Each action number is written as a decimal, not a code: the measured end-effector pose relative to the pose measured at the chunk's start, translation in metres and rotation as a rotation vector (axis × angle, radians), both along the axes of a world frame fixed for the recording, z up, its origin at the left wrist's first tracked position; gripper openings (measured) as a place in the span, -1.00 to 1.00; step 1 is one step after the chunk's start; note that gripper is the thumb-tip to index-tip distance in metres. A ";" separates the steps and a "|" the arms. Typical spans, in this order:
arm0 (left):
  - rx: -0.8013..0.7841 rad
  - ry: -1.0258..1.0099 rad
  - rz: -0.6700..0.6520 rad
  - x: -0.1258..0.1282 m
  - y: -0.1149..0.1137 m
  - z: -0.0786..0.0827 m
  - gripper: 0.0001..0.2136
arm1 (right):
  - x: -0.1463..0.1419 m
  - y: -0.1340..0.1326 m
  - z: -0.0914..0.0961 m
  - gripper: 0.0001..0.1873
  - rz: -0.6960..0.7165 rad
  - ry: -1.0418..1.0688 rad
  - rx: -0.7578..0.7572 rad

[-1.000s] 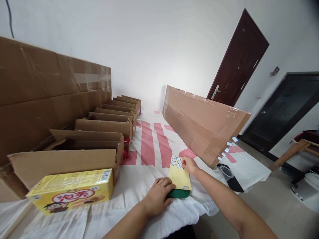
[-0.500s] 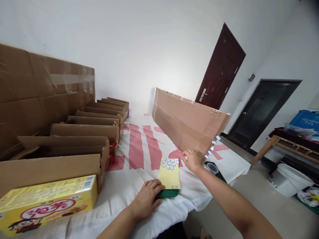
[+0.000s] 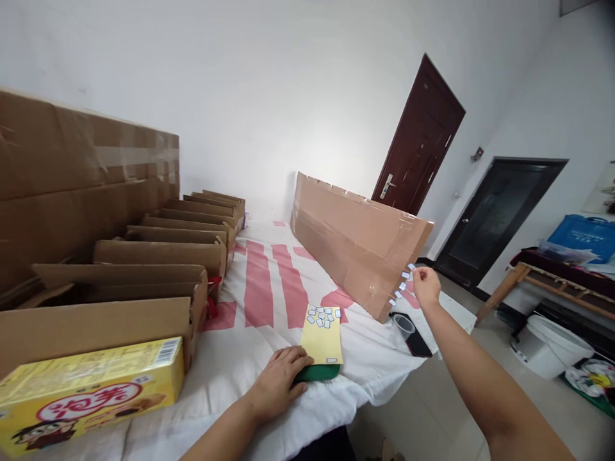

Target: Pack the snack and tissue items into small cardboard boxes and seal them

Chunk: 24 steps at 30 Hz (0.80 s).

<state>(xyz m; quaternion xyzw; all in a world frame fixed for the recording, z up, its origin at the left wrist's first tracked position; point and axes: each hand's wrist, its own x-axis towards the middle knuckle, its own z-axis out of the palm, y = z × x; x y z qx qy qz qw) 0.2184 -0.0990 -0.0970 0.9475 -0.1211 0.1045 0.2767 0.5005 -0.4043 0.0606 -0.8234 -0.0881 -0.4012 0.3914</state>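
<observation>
My left hand (image 3: 278, 379) lies flat, fingers stretched, at the lower left of a yellow card (image 3: 319, 342) on a green board (image 3: 318, 372). Several small blue-edged white labels are stuck near the top of the card, with one more label (image 3: 332, 360) at its bottom. At the right end of an upright cardboard panel (image 3: 355, 237), my right hand (image 3: 426, 283) has its thumb and fingers pinched on the topmost small label (image 3: 411, 267). Below it, several similar labels (image 3: 402, 286) run down the panel's edge, sticking out partway.
A clear plastic cup (image 3: 403, 325) and a black flat object (image 3: 419, 339) sit right of the card. Cardboard dividers (image 3: 158, 253) and a yellow snack box (image 3: 96, 397) stand on the left. Beyond the cloth's edge (image 3: 384, 397) are a white bucket (image 3: 550, 346) and a wooden table (image 3: 504, 288).
My right hand has moved right and up, from beside the card to the top label on the panel's edge. The left hand has stayed on the card and board. The view has shifted slightly.
</observation>
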 end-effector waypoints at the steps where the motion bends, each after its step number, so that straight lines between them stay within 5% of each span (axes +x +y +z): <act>1: 0.001 -0.006 -0.001 0.000 0.000 -0.001 -0.55 | -0.002 0.003 -0.001 -0.64 0.016 0.007 -0.002; 5: -0.010 -0.007 0.004 0.001 0.000 -0.002 -0.56 | -0.023 0.030 -0.024 -0.71 0.158 0.091 -0.061; 10: -0.018 -0.001 0.006 0.001 0.000 -0.003 -0.55 | -0.057 0.087 -0.089 -0.81 0.416 0.405 -0.251; 15: -0.015 -0.017 -0.004 0.001 0.000 -0.004 -0.56 | -0.069 0.131 -0.140 -0.74 0.436 0.682 -0.415; 24: -0.014 0.008 -0.004 0.000 0.000 -0.002 -0.54 | -0.057 0.149 -0.158 -0.79 0.248 0.906 -0.596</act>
